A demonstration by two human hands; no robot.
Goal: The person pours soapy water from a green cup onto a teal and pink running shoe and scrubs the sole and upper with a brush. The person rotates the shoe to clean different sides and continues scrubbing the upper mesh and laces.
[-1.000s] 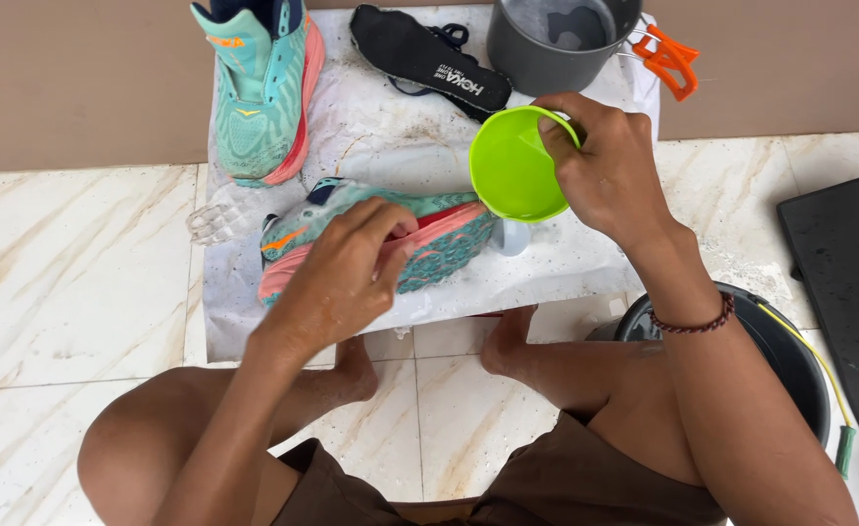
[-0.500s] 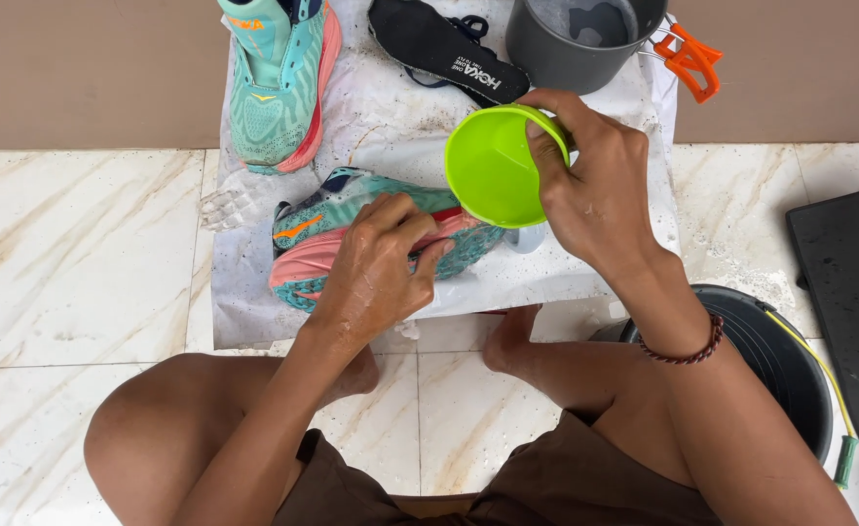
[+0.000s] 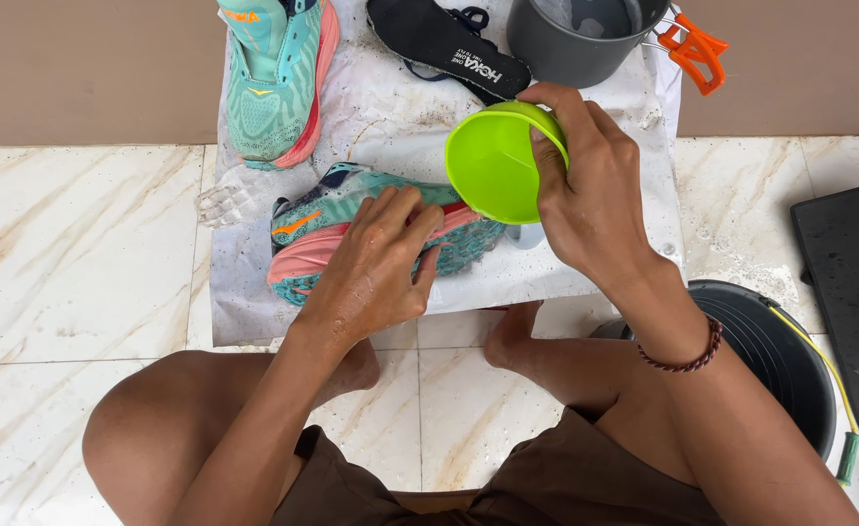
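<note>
The left hand [image 3: 376,268] lies flat on the wet shoe [image 3: 371,229], fingers spread over its side and pressing it down, not closed around it. The shoe rests on its side on the white sheet [image 3: 244,302], in the middle of the view, with its pink and teal sole facing the person. It looks light and soft on top, with a bendy, springy sole. It is wet and soapy, so it is likely slippery. A good place to hold it is around the middle, or by the stiff heel.

At about 2 o'clock from the shoe, the right hand [image 3: 585,195] is closed on the rim of the green cup [image 3: 498,161], tipped over the shoe. The cup looks like light, stiff plastic.

Farther off, at 11 o'clock, stands the other shoe [image 3: 274,88]. At 12 o'clock lies a black insole [image 3: 444,44], and at 1 o'clock a grey pot [image 3: 576,39].
</note>
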